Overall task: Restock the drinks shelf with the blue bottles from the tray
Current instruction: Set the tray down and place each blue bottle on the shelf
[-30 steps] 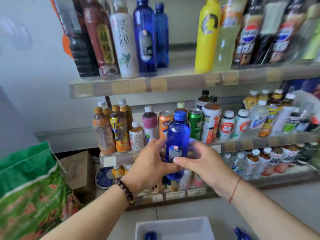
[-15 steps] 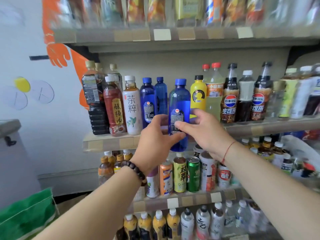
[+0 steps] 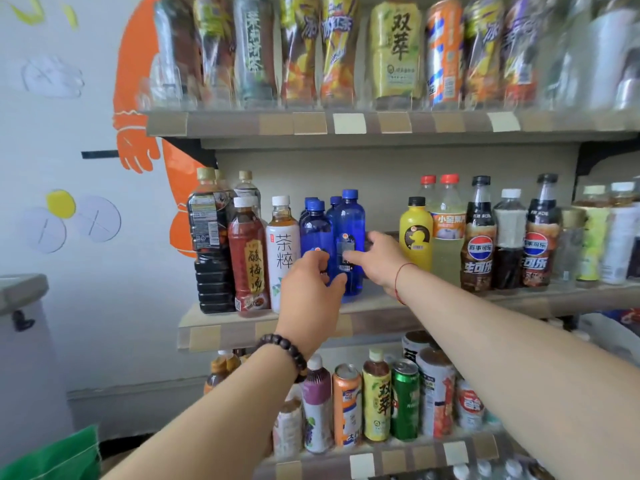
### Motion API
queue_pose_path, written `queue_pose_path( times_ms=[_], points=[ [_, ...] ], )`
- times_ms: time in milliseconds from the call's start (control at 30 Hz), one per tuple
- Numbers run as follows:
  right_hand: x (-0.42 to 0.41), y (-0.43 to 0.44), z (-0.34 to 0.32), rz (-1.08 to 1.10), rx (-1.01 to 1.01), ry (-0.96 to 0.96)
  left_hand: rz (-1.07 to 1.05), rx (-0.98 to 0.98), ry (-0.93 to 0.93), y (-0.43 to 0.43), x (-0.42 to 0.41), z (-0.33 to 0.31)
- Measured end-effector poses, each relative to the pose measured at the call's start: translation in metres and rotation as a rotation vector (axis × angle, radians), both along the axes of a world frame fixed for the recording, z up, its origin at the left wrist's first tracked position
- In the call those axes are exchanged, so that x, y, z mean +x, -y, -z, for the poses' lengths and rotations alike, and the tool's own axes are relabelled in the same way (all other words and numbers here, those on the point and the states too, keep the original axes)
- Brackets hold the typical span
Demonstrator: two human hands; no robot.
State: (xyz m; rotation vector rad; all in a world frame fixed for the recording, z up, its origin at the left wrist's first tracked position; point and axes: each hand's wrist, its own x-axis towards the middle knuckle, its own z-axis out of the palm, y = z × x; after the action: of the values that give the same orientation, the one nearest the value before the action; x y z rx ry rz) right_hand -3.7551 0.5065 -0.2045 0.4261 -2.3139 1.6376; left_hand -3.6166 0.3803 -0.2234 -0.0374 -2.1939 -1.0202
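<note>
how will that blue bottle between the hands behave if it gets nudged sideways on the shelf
The blue bottle is tall and narrow on a small base, so it probably tips rather than slides. Its round body would likely roll if it fell. The gap toward the yellow bottle leaves that side unsupported.

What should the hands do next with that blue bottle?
Probably let go and pull back. The blue bottle already stands upright on the shelf beside the other blue ones, with both the left hand and right hand touching it.
</note>
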Motion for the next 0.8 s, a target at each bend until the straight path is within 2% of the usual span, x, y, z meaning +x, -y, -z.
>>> queue_pose_path(
  times_ms=[333,567,800],
  points=[
    [-0.023,0.013,0.015,-0.044,-0.022,0.021,-0.009,-0.030,-0.027,0.007,-0.030,0.006],
    [-0.033,0.012,0.010,-0.068,0.050,0.028,0.029,-0.013,0.004,0.008,-0.019,0.006],
    [-0.030,0.011,0.009,-0.090,0.032,0.056,0.064,0.014,0.033,0.015,-0.005,0.009]
  ],
)
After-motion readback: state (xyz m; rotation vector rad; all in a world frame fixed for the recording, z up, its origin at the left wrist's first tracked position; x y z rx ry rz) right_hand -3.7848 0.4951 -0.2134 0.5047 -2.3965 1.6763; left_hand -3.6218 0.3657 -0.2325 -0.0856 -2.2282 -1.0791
